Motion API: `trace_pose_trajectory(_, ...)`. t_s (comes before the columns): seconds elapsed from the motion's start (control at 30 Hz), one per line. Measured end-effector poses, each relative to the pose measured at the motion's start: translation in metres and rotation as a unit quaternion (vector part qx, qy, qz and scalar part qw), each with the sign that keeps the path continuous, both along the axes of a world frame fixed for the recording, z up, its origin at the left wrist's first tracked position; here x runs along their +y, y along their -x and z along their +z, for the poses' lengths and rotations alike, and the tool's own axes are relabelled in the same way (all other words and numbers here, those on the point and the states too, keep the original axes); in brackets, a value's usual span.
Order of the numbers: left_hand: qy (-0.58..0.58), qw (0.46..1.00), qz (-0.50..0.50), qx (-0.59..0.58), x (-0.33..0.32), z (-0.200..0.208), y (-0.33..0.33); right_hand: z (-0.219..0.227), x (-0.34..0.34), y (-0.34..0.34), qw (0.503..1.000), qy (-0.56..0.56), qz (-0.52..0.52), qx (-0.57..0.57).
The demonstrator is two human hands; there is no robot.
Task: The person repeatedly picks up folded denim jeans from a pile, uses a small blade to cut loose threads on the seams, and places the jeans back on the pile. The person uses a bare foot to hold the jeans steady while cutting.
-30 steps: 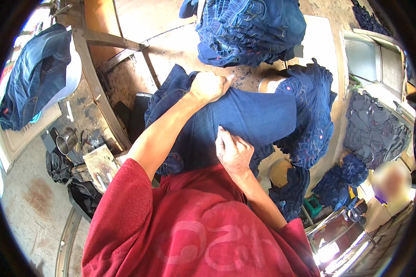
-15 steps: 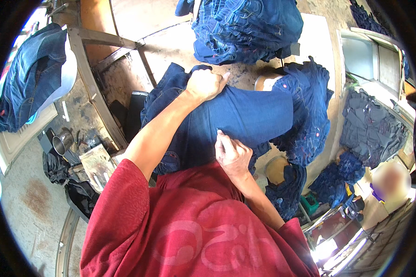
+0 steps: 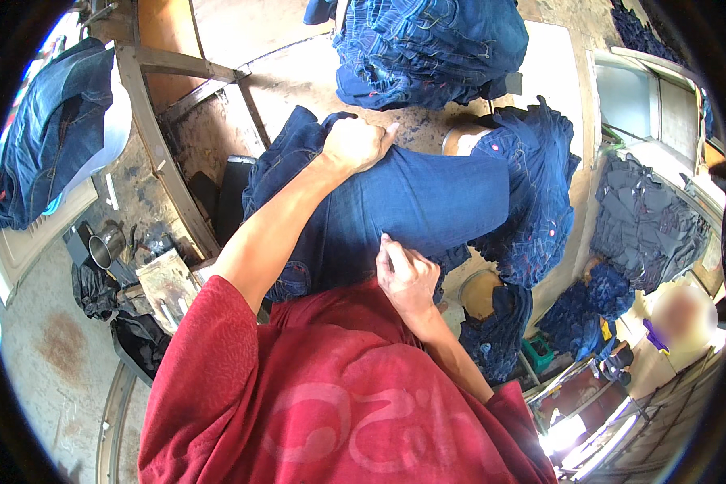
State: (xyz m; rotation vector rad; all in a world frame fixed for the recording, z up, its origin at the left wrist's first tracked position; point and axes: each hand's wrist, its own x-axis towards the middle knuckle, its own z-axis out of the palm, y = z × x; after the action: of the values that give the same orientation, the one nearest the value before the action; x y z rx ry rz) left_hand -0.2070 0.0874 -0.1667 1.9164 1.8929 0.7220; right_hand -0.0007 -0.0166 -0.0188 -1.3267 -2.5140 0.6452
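Observation:
A pair of blue jeans (image 3: 436,194) lies spread across in front of me, one leg pulled fairly flat toward the right. At its far edge my left hand (image 3: 353,147) is closed on the denim, the thumb sticking out to the right. Nearer to me, my right hand (image 3: 407,274) is curled, with its fingertips pressed together at the cloth. Whatever those fingers hold, if anything, is too small or hidden to make out. Bunched denim lies under my left forearm, toward the waist end of the jeans.
A big heap of jeans (image 3: 427,48) stands beyond my hands. More jeans (image 3: 532,194) hang in a pile at the right. Jeans (image 3: 56,137) also lie at the far left, near a metal cup (image 3: 107,245). Dark grey garments (image 3: 645,218) and a blurred person (image 3: 684,319) are farther right.
My right fingertips have shifted very slightly on the denim. The left hand keeps its hold, and the whole view has moved only a little.

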Motion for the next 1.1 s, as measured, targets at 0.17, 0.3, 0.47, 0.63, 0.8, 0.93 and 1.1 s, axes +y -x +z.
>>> trace_pose_trajectory(0.17, 0.014, 1.0, -0.002, 0.002, 0.002, -0.002, 0.0, -0.005, 0.003, 0.001, 0.998, 0.011, -0.028, 0.056)
trace_pose_trajectory(0.3, 0.032, 0.999, 0.003, 0.0, 0.001, -0.001, 0.0, -0.01, 0.005, 0.0, 1.0, 0.001, 0.0, 0.013)
trace_pose_trajectory(0.47, 0.053, 0.998, 0.003, 0.015, 0.001, -0.001, -0.001, -0.002, 0.001, -0.005, 0.999, 0.026, -0.016, 0.029)
trace_pose_trajectory(0.63, 0.006, 1.0, 0.001, 0.016, 0.0, -0.009, -0.001, -0.007, 0.008, -0.001, 1.0, 0.009, 0.002, 0.001)
trace_pose_trajectory(0.8, 0.02, 1.0, -0.008, 0.022, 0.003, 0.001, 0.001, 0.006, 0.015, -0.004, 0.996, 0.086, -0.029, 0.005)
trace_pose_trajectory(0.93, 0.037, 0.999, -0.021, -0.012, 0.002, 0.04, 0.01, 0.022, 0.02, -0.019, 0.976, 0.158, -0.123, 0.081)
trace_pose_trajectory(1.1, -0.017, 0.999, 0.045, 0.004, -0.113, 0.123, 0.012, 0.0, 0.019, -0.024, 0.986, 0.072, -0.12, 0.085)
